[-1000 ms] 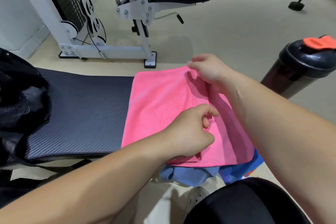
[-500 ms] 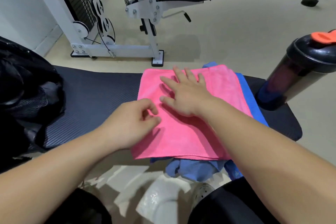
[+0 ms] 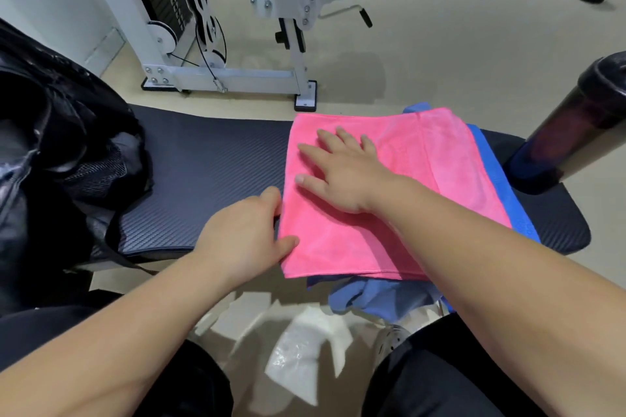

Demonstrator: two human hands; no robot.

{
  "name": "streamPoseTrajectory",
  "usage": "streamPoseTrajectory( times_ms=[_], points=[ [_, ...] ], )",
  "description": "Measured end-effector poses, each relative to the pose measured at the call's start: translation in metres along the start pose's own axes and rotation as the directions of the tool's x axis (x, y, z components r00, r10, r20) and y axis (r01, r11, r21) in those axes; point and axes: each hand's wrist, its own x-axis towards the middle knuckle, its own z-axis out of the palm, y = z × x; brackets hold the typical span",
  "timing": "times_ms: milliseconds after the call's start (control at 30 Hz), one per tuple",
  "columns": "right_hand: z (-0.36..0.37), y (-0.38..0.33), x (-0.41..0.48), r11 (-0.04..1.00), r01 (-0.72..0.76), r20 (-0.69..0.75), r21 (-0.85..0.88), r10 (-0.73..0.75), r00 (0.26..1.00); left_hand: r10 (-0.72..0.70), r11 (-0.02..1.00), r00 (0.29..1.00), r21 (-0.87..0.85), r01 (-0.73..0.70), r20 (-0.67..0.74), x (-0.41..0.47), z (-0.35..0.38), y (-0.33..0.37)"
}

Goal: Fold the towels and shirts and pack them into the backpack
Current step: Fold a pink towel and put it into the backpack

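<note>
**Pressing the pink towel flat on the desk**

Starting at far left, we see the black backpack [image 3: 50, 145] slumped on the end of the dark padded desk [image 3: 210, 159], its mesh pocket facing us. Moving along, our left hand [image 3: 242, 234] sits at the near-left edge of the pink towel [image 3: 406, 179], thumb on top of the cloth and fingers curled at the edge, pinching that corner. Just beside it, our right hand [image 3: 342, 173] lies palm down, fingers spread loose, resting on the towel and gripping nothing. The towel is folded into a neat rectangle on the right half of the desk, lying on top of a blue towel [image 3: 498, 179] that peeks out along its right side, with more blue fabric [image 3: 379, 294] hanging off the near edge. At far right, a dark shaker bottle [image 3: 569, 132] stands on the desk.
</note>
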Motion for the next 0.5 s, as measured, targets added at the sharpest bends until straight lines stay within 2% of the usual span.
streamPoseTrajectory(
  times_ms=[167,367,500],
  points=[
    [-0.003,-0.033,0.029,0.999,-0.006,0.014,-0.041,0.007,1.000,0.138,0.989,0.988,-0.043,-0.142,-0.071,0.003,0.004,-0.004],
    [0.000,-0.036,0.051,0.984,-0.149,0.025,-0.093,0.152,0.988,0.216,0.972,0.974,-0.113,-0.208,0.064,0.003,0.011,-0.009],
    [0.003,-0.037,0.050,0.984,-0.171,0.000,-0.054,0.171,0.985,0.224,0.960,0.974,-0.183,-0.213,0.038,0.006,0.009,-0.009]
  ],
)
